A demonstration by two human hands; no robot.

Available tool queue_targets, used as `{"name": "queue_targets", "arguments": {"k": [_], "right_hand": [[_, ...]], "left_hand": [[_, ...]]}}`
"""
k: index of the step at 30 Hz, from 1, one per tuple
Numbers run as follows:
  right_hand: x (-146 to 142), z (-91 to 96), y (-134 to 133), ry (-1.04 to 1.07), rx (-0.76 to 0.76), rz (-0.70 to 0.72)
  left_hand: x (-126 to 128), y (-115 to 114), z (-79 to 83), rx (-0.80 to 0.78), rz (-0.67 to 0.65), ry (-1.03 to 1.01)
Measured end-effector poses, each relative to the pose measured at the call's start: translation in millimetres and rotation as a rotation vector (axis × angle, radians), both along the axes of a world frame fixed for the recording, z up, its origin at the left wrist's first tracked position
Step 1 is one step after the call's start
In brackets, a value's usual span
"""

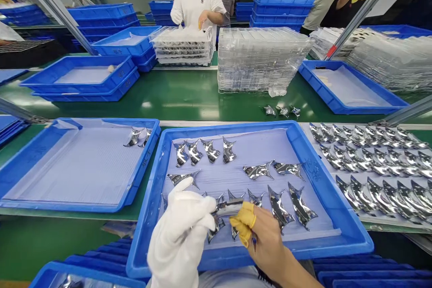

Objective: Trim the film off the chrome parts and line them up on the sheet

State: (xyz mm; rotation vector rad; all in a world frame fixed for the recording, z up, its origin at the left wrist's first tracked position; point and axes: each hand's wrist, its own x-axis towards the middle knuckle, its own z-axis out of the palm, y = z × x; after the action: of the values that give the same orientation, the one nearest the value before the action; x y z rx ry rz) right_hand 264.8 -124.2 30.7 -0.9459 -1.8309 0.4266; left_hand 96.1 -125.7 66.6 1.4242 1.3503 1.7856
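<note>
Between my two hands is a shiny chrome-plated part (229, 207), held above the blue tray (351, 244). My left hand (180, 229), in a white glove, pinches its left end. My right hand (261, 231), with yellow finger cots on some fingers, grips the right end. Curved chrome parts (211, 150) lie in the tray on a white liner, in a row at the back and more at the front. Two others (258, 170) rest near the tray's right side. Some parts below my hands are partly hidden.
At left stands another lined blue tray (77, 207) with two chrome parts in its corner. Rows of chrome parts (367, 155) cover a white sheet at right. Clear plastic trays (259, 60) are stacked across the green bench (175, 94). A person (197, 0) works opposite.
</note>
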Motion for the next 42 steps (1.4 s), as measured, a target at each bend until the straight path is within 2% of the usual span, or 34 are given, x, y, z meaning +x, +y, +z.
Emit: {"name": "queue_targets", "arguments": {"k": [5,8,12,14,17,24,28,31,35,38,42], "right_hand": [[-8.5,-7.0,8.1,0.216,-0.269,0.115],[-9.7,-3.6,7.4,0.319,-0.399,0.166],[-9.5,9.9,3.5,0.453,-0.641,0.260],[-9.3,16.6,1.8,0.518,-0.755,0.295],[-9.1,21.5,0.1,0.605,-0.882,0.310],[-11.8,12.6,-2.9,0.774,-1.058,0.320],[-17.1,5.9,-2.7,0.916,-1.200,0.345],[-20.6,3.6,-0.9,0.950,-1.264,0.334],[-22.1,2.1,1.0,0.971,-1.279,0.315],[-21.2,1.8,1.0,0.937,-1.248,0.298],[-19.7,5.2,1.4,0.900,-1.179,0.294]], "left_hand": [[-1.0,-1.7,9.7,0.080,-0.112,0.218],[1.6,0.6,10.4,0.051,-0.067,0.139],[3.9,7.3,8.3,-0.254,0.039,-0.092],[2.4,11.3,7.3,-0.421,0.033,-0.184],[-0.4,16.1,5.7,-0.546,-0.013,-0.287],[-0.7,20.5,-1.0,-0.547,-0.043,-0.373],[-1.8,22.4,-2.2,-0.518,-0.037,-0.325],[0.2,24.4,-0.4,-0.473,-0.019,-0.255],[2.1,25.4,1.6,-0.438,-0.024,-0.202],[-2.2,25.2,0.8,-0.499,-0.034,-0.184],[-9.2,26.7,-1.1,-0.616,-0.141,-0.200]]}}
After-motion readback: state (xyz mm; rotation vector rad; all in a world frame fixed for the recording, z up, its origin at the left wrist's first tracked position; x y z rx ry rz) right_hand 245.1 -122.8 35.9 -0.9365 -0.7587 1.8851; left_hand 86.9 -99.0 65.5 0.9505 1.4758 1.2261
